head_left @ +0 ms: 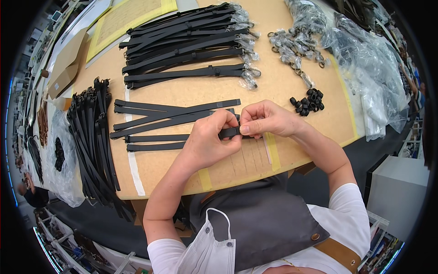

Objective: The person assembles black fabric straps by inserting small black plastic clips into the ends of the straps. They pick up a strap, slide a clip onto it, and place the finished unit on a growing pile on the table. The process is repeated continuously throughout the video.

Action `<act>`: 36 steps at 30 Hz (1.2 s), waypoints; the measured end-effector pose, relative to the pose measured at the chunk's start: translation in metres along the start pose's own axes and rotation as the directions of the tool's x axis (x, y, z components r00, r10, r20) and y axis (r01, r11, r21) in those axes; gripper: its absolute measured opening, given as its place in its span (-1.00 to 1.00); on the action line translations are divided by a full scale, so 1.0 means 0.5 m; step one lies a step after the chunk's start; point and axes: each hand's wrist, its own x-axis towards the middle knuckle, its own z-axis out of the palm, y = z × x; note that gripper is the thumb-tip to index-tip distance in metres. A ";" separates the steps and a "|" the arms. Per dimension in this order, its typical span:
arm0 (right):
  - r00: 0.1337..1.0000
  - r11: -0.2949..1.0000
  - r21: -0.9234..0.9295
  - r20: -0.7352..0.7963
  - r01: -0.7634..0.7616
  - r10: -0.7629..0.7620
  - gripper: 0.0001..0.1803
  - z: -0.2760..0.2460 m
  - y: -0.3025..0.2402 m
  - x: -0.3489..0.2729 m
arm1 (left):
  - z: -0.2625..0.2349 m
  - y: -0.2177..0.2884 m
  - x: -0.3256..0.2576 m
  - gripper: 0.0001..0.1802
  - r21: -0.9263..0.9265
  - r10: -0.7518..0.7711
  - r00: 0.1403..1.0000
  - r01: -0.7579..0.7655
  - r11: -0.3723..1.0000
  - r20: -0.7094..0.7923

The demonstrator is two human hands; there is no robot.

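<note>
Where the held strap (229, 133) shows | black | flat | narrow

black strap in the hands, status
Left hand and right hand both gripping black strap. More straps lying near left hand. Black loops to the right, clear of both hands.

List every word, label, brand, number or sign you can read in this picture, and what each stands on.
No text can be read.
Brown cardboard: a small white label, too small to read.
Black strap held by the left hand and right hand: no lettering that I can make out.
</note>
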 end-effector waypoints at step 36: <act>0.970 0.966 -0.161 -0.099 0.203 -0.221 -0.92 0.037 0.053 0.013 | 0.003 0.003 -0.005 -0.58 -0.066 0.004 0.993 0.003 0.998 0.116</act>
